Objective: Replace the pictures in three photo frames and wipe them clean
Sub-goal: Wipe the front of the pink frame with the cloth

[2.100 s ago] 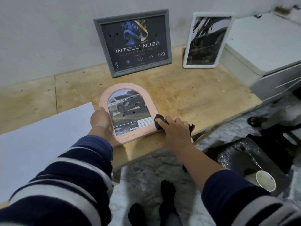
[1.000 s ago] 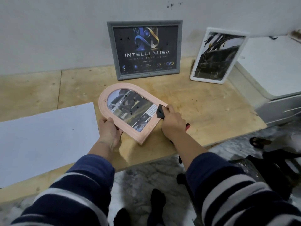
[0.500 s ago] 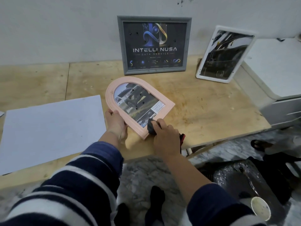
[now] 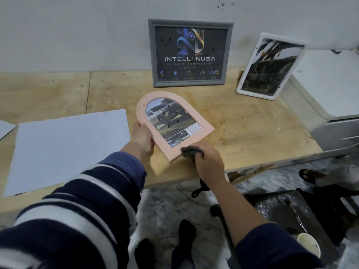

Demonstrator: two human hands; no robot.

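My left hand (image 4: pixel 143 137) grips the left edge of the pink arched photo frame (image 4: pixel 202 133), tilted up off the plywood worktop (image 4: pixel 252 133). My right hand (image 4: pixel 208 162) presses a bunched dark cloth (image 4: pixel 191 151) against its near corner. Far behind, a grey rectangular frame (image 4: pixel 190 53) and a white frame (image 4: pixel 270 66) lean upright.

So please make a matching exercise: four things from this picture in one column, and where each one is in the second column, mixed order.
Things:
1. grey frame
2. white frame
3. pink arched frame
4. dark cloth

Places:
A. held at its left edge by the left hand, over the wooden table
B. in the right hand, at the arched frame's bottom edge
C. standing at the wall, in the middle
D. leaning at the far right of the table

Pairs: 1-C, 2-D, 3-A, 4-B
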